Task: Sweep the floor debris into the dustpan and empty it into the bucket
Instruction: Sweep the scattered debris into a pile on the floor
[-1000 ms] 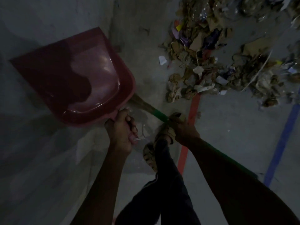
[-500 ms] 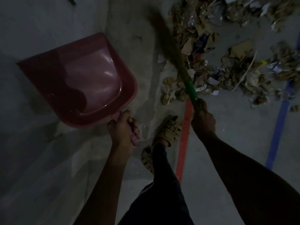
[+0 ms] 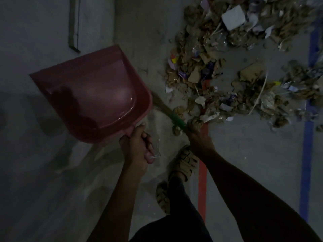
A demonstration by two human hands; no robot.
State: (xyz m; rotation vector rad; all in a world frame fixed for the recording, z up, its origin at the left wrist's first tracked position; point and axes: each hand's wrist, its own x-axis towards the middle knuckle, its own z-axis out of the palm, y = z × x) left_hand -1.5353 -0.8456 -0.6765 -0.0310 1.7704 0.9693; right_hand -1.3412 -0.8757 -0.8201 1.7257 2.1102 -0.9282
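left hand grips red dustpan by its handle | right hand grips broom just beside dustpan | debris pile beyond looks light, loose paper and cardboard scraps

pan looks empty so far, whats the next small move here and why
Probably lower the red dustpan so its lip meets the floor beside the debris pile. The left hand holds it raised and tilted with nothing inside, while the right hand grips the broom, whose head is hidden behind the pan.

head cam | looks steeply down | close over floor
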